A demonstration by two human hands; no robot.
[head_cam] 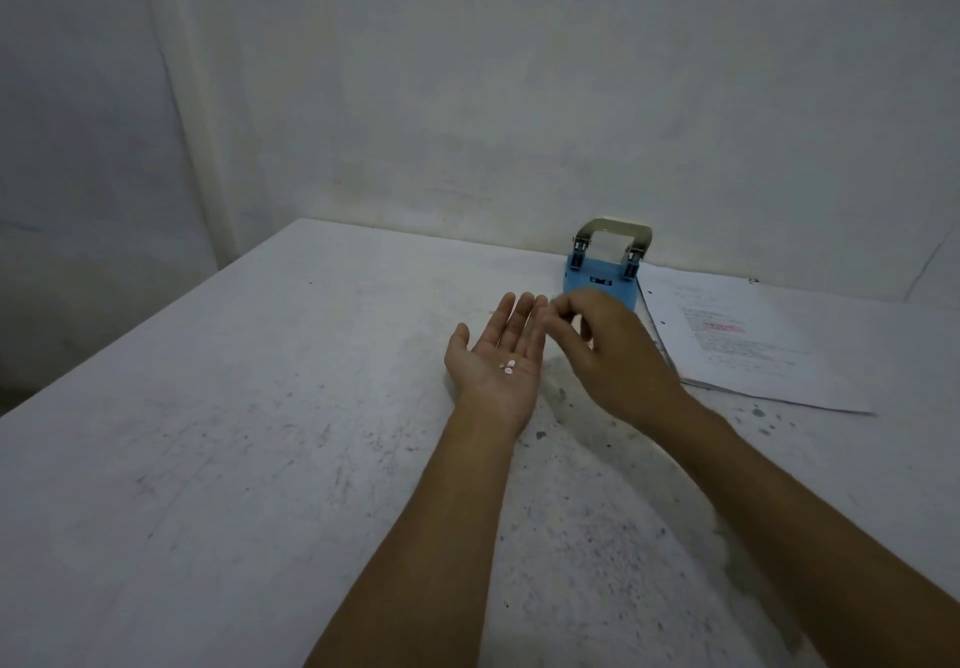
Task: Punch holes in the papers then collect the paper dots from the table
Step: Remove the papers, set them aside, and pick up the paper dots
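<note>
My left hand (496, 355) lies palm up over the white table (234, 433), fingers stretched flat, with a few small white paper dots (507, 366) resting on the palm. My right hand (605, 350) hovers just to its right, thumb and fingertips pinched together above the left fingertips; whether a dot sits in the pinch is too small to tell. Behind the hands stands a blue hole punch (605, 272) with a metal lever. A stack of printed papers (743, 345) with punched holes along its left edge lies to the right.
The table meets a pale wall at the back, and its left edge runs diagonally from the far corner toward me. Dark scuffs and specks mark the tabletop, thickest in front of the papers.
</note>
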